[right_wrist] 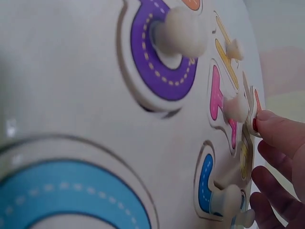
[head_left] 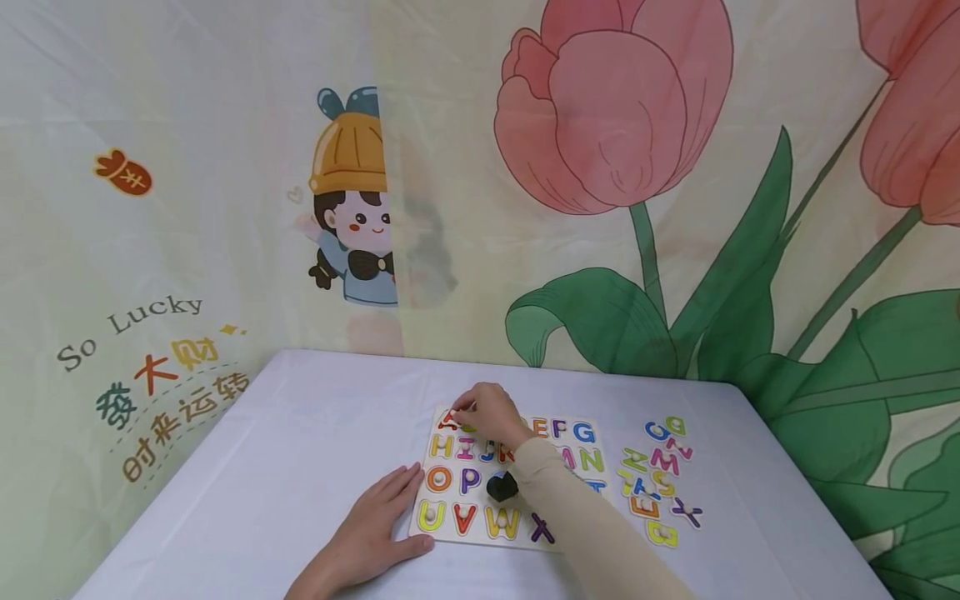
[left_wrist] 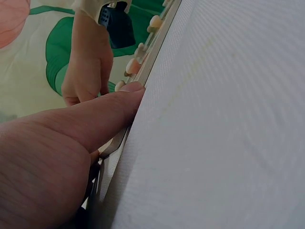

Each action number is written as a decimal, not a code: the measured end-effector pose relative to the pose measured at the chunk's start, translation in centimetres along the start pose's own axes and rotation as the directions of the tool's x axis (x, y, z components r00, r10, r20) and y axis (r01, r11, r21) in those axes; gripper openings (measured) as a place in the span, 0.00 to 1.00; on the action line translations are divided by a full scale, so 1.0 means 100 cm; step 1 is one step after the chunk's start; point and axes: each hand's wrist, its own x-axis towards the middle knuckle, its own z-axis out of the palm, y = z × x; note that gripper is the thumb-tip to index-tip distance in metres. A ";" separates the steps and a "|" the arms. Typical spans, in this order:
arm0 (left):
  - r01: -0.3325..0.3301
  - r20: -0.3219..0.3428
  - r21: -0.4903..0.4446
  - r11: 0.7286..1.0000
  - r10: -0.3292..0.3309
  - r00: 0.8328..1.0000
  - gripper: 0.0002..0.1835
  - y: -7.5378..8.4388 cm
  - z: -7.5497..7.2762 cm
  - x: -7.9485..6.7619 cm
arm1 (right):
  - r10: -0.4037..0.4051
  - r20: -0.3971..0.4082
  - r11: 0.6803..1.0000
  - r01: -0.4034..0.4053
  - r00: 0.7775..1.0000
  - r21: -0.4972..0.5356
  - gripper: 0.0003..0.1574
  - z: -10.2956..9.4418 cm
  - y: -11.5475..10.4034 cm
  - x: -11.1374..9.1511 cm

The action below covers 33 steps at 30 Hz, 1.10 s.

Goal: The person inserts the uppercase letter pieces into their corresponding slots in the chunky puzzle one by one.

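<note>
A white alphabet puzzle board lies on the table, with coloured letter pieces bearing small knobs. My right hand is over its top left corner, where thumb and fingers pinch the red letter A piece. In the right wrist view, the thumb lies against the edge of this red piece; whether it sits fully in its slot I cannot tell. My left hand rests on the table at the board's left edge, fingers extended. Its thumb touches the board's side.
Right of the board, loose letter pieces lie in a cluster, among them a pink M, a purple Y and a yellow-green B. A white cloth covers the table. Behind it hangs a printed curtain. My right forearm covers part of the board.
</note>
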 end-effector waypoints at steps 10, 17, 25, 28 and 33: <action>-0.006 -0.007 -0.008 1.000 0.006 1.000 0.55 0.001 0.000 -0.001 | 0.010 0.006 1.000 -0.010 1.000 -0.006 0.07 0.006 -0.005 0.001; -0.008 -0.008 -0.005 1.000 0.008 1.000 0.54 0.001 0.000 0.000 | 0.000 0.007 1.000 0.000 1.000 -0.013 0.07 0.008 -0.007 0.001; 0.000 0.000 -0.003 1.000 0.000 1.000 0.54 0.001 -0.001 0.001 | 0.005 -0.011 0.999 -0.005 1.000 -0.050 0.06 0.010 -0.009 0.001; 0.001 0.000 -0.002 1.000 -0.001 1.000 0.55 0.000 -0.001 0.001 | 0.000 -0.020 0.998 -0.001 1.000 -0.062 0.06 0.011 -0.010 0.001; -0.009 -0.008 0.005 1.000 0.009 1.000 0.55 -0.001 0.001 0.001 | -0.014 -0.030 0.998 0.013 0.999 -0.061 0.06 0.011 -0.010 -0.001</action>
